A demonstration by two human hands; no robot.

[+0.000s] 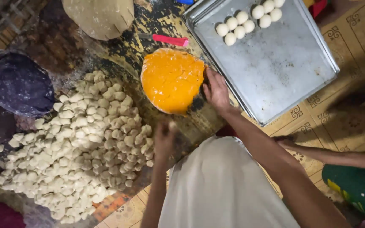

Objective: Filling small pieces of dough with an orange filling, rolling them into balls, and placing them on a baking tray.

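A: The right hand [216, 90] lay on the edge of the orange dough mound [172, 79], fingers spread flat against it, gripping nothing.

B: And the left hand [164, 137]?

A: Blurred beside the heap of pale dough pieces [81, 147], fingers pinched on a small dough piece [172, 125]. The mound sat on the worktop [119, 55], touching the metal tray [275, 67] with its dough balls [250, 19].

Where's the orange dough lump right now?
Head view, upper centre: the orange dough lump sits on the dark worktop, between the pile of pale dough pieces and the metal tray, with the right hand at its right edge.
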